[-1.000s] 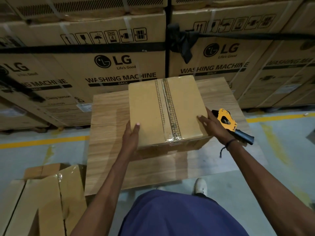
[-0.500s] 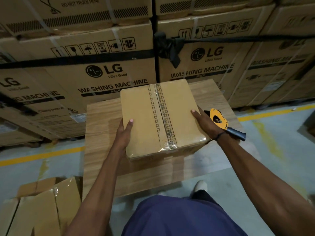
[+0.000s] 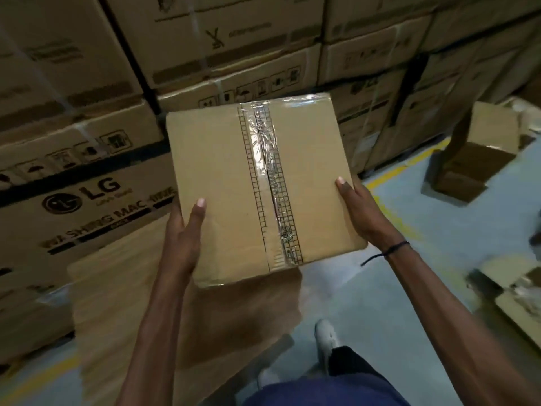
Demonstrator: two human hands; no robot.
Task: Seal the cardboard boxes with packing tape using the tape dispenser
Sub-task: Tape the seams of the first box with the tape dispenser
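Note:
A small cardboard box (image 3: 216, 183) is held up in the air, tilted, with a strip of clear packing tape (image 3: 268, 183) running down its centre seam. My left hand (image 3: 183, 232) grips its left side, thumb on top. My right hand (image 3: 364, 215) grips its right side, thumb on the top face. The box hangs over the right edge of the wooden table (image 3: 123, 303) and the floor. The tape dispenser is out of view.
Stacked large washing machine cartons (image 3: 87, 177) form a wall behind. To the right on the grey floor (image 3: 409, 288) stand an open cardboard box (image 3: 480, 153) and flattened cardboard (image 3: 518, 300). My shoe (image 3: 325, 338) is below.
Both hands have lifted the taped box off the table and carried it to the right. The view has swung right, and the yellow tape dispenser has left the frame.

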